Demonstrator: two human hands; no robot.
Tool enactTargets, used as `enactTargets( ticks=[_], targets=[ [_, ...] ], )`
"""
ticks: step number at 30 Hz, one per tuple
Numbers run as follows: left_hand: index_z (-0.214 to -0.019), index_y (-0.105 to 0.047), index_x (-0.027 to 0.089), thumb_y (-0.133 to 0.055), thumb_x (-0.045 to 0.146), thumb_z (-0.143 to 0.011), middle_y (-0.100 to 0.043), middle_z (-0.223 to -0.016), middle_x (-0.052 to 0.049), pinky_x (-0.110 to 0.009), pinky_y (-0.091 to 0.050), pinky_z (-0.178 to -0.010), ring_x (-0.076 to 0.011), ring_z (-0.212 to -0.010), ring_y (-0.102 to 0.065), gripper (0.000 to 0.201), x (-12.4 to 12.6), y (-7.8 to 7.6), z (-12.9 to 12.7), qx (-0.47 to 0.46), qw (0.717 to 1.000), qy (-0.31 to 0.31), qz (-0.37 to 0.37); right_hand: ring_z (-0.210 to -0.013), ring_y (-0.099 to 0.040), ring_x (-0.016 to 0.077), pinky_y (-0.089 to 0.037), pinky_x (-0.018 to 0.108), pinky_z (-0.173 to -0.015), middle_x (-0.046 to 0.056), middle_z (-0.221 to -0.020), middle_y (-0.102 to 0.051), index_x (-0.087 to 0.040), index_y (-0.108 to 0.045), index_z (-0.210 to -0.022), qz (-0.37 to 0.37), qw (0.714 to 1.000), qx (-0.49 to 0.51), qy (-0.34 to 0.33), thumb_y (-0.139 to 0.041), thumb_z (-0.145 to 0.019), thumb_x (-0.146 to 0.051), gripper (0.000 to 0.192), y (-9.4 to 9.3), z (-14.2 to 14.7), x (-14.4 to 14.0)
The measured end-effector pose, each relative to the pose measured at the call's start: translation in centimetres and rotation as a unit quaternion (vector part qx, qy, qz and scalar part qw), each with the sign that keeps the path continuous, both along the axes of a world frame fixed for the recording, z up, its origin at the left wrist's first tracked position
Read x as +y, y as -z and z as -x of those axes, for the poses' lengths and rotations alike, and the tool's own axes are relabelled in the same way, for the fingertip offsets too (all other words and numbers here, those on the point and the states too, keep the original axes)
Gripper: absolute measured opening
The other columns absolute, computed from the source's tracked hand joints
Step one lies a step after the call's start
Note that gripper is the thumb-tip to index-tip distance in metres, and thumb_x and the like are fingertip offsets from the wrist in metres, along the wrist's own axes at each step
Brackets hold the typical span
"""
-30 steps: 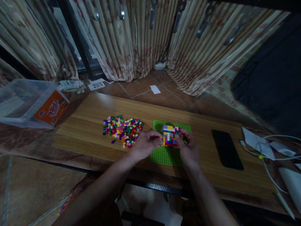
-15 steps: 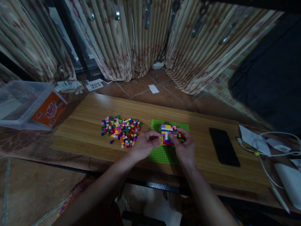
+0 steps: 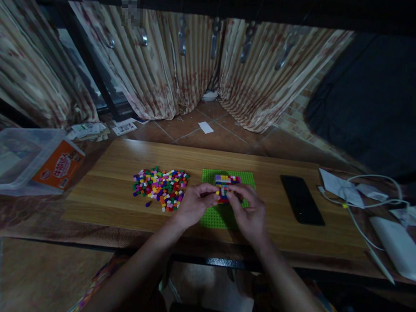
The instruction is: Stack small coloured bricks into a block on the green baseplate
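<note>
A green baseplate (image 3: 243,177) lies on the wooden board (image 3: 119,157). On it stands a small block built of many-coloured bricks (image 3: 227,180). My left hand (image 3: 194,204) pinches the block's left side with thumb and fingers. My right hand (image 3: 248,214) covers its front and right side, fingers curled onto it. A loose heap of small coloured bricks (image 3: 159,188) lies on the board just left of my left hand.
A black phone (image 3: 301,205) lies right of the baseplate. White cables and papers (image 3: 360,195) and a white device (image 3: 397,247) sit at the far right. A clear plastic tub with an orange label (image 3: 33,161) stands at the left. Curtains hang behind.
The view has tilted up and shifted, so the board sits lower left in frame. My right hand has slid further over the block's front; my left hand keeps its pinch.
</note>
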State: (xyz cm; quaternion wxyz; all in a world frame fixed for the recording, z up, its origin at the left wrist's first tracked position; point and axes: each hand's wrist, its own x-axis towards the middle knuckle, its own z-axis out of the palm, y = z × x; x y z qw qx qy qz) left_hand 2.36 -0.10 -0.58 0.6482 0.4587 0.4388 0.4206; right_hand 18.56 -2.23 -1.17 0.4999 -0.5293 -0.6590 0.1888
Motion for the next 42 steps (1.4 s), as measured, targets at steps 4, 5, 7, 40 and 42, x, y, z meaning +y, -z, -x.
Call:
enactTargets(
  ticks=[4,5,7,40,42],
  targets=[
    [-0.086,-0.069,0.013,-0.07,0.024,-0.073,-0.068,-0.076,-0.001,-0.022,-0.047,-0.065,-0.0095,-0.065,-0.058,0.016,-0.1,-0.1,-0.3,-0.021,1.0,0.009,0.002,-0.097,-0.063,0.021,-0.05,0.039,-0.086,0.004,-0.1,-0.07,-0.028,-0.07,-0.1,-0.003,0.999,-0.041,-0.031,-0.061,-0.088,-0.034,0.016,0.0,0.6,-0.4],
    [-0.086,-0.069,0.014,-0.07,0.023,-0.073,-0.068,-0.075,-0.001,-0.022,-0.047,-0.065,-0.0094,-0.064,-0.058,0.016,-0.1,-0.1,-0.4,-0.021,1.0,0.006,0.0,-0.096,-0.063,0.021,-0.05,0.039,-0.086,0.004,-0.099,-0.07,-0.028,-0.07,-0.099,-0.006,0.999,-0.046,-0.028,-0.061,-0.088,-0.033,0.015,0.1,0.7,-0.4],
    [-0.085,-0.069,0.013,-0.069,0.023,-0.074,-0.068,-0.075,-0.001,-0.023,-0.047,-0.064,-0.0093,-0.063,-0.058,0.015,-0.2,0.0,-0.5,-0.016,1.0,0.004,-0.006,-0.094,-0.063,0.0209,-0.05,0.039,-0.084,0.004,-0.097,-0.07,-0.028,-0.07,-0.097,-0.009,0.998,-0.051,-0.022,-0.06,-0.089,-0.032,0.014,0.1,0.7,-0.5],
    [-0.087,-0.071,0.016,-0.063,0.021,-0.079,-0.071,-0.08,-0.004,-0.026,-0.05,-0.069,-0.0157,-0.075,-0.064,0.013,0.5,1.1,0.4,0.13,0.987,-0.016,-0.09,-0.112,-0.056,0.0249,-0.041,0.047,-0.1,0.006,-0.115,-0.059,-0.026,-0.074,-0.079,0.084,0.996,-0.008,0.043,-0.068,-0.077,-0.034,0.01,1.8,-2.3,1.7],
    [-0.087,-0.071,0.016,-0.062,0.02,-0.079,-0.071,-0.081,-0.004,-0.026,-0.05,-0.069,-0.0154,-0.075,-0.064,0.012,0.5,1.1,0.4,0.134,0.986,-0.018,-0.095,-0.11,-0.057,0.0241,-0.041,0.046,-0.1,0.006,-0.112,-0.06,-0.025,-0.074,-0.078,0.103,0.992,0.042,0.051,-0.07,-0.074,-0.034,0.01,1.9,-2.0,1.8]
  ],
)
